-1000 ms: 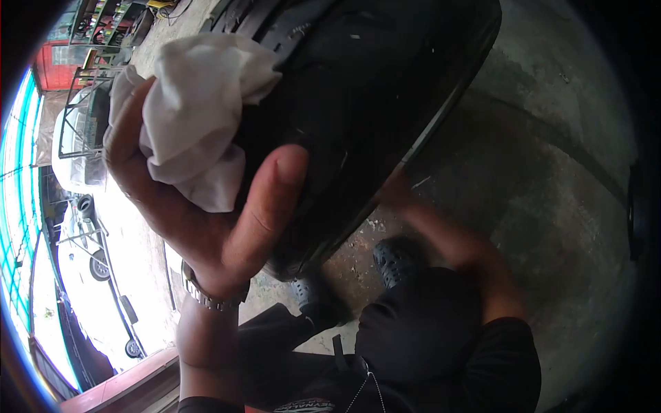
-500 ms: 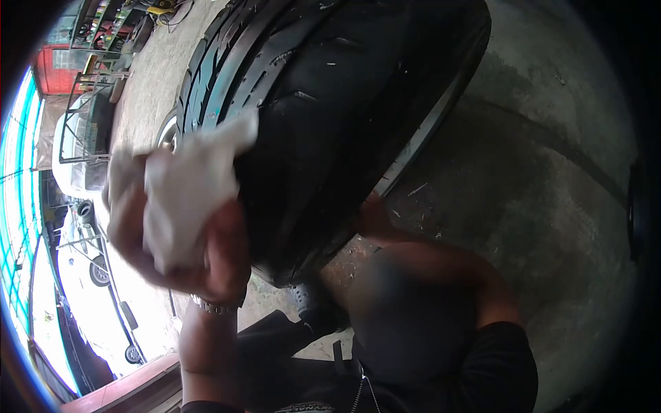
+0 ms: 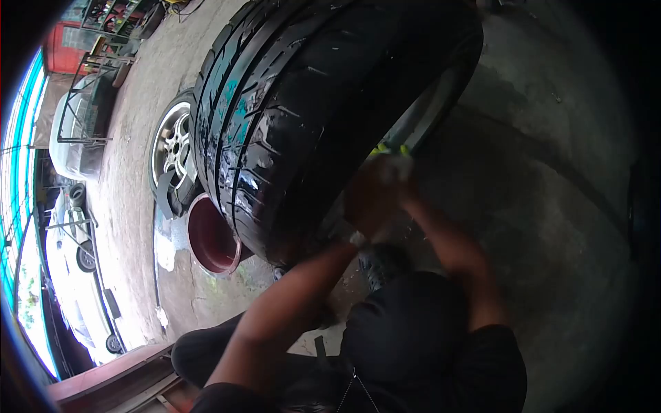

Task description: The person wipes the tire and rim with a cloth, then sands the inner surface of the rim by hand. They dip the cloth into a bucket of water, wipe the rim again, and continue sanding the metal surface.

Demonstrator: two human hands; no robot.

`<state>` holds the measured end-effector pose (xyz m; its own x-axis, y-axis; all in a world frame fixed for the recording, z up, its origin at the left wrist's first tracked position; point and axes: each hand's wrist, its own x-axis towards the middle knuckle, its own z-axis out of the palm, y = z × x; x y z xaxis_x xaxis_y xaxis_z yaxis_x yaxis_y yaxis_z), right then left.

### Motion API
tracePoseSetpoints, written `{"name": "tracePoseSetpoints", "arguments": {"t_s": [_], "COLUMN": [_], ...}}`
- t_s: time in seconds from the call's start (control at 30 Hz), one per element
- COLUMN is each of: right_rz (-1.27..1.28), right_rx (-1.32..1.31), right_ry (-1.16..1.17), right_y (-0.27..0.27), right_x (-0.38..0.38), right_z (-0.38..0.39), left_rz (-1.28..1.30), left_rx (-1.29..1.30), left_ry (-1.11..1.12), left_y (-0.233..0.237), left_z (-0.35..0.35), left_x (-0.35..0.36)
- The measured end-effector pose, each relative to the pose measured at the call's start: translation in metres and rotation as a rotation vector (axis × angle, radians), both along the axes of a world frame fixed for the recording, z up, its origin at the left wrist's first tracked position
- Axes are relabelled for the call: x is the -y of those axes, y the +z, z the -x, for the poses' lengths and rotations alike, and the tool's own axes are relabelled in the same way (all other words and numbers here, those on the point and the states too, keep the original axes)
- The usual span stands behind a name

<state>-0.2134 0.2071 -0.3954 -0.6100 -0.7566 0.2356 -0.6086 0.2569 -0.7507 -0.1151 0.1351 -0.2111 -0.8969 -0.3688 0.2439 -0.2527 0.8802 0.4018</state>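
A big black tyre (image 3: pixel 296 124) with a wet, shiny tread stands upright before me. On its right side the wheel rim (image 3: pixel 427 113) shows as a grey curve in shadow. My left hand (image 3: pixel 368 196) reaches across to that side, blurred, with a pale cloth (image 3: pixel 398 165) at its fingers. Small bright yellow-green spots show around the cloth; what they are I cannot make out. Close against the left hand is my right hand (image 3: pixel 410 187), largely hidden and smeared, so its fingers do not show.
A dark red tub (image 3: pixel 212 234) sits on the concrete floor left of the tyre. Behind it a silver alloy wheel (image 3: pixel 172 144) lies on the ground. Further left are a covered car (image 3: pixel 74 131) and a white car (image 3: pixel 69 275). My knee (image 3: pixel 406 316) is below the hands.
My left hand has moved right and down from the tread with the cloth, over to the rim side beside my right hand. The right hand has risen slightly. The tub and alloy wheel are now uncovered.
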Motion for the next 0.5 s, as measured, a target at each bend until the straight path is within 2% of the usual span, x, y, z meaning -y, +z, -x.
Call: {"name": "tracePoseSetpoints", "arguments": {"t_s": [0.07,0.1,0.13,0.17,0.2,0.23,0.3,0.37,0.5], "right_rz": [0.047,0.105,0.163,0.171,0.185,0.136,0.078,0.046,0.153], "right_rx": [0.099,0.102,0.084,-0.04,-0.165,-0.127,0.015,0.223,-0.074], "right_ry": [-0.121,-0.154,-0.154,-0.083,-0.016,0.104,0.189,0.129,0.198], "right_y": [0.01,0.017,0.022,0.019,0.017,0.014,0.025,0.039,0.015], "right_x": [0.016,0.024,0.03,0.029,0.028,0.018,0.013,0.021,0.026], "right_z": [-0.034,-0.055,-0.068,-0.064,-0.06,-0.019,-0.001,-0.02,-0.006], "left_rz": [-0.177,-0.446,-0.585,-0.716,-0.716,-0.678,-0.555,-0.515,-0.572], "left_rx": [-0.07,-0.273,-0.387,-0.519,-0.553,-0.587,-0.657,-0.659,-0.469], "left_ry": [0.278,0.404,0.474,0.541,0.557,0.557,0.539,0.527,0.578], "left_y": [-0.019,-0.022,-0.022,-0.023,-0.014,-0.013,-0.014,-0.016,-0.012], "left_z": [0.015,0.022,0.029,0.036,0.039,0.041,0.044,0.046,0.044], "left_x": [0.009,0.01,0.012,0.014,0.015,0.015,0.017,0.023,0.036]}}
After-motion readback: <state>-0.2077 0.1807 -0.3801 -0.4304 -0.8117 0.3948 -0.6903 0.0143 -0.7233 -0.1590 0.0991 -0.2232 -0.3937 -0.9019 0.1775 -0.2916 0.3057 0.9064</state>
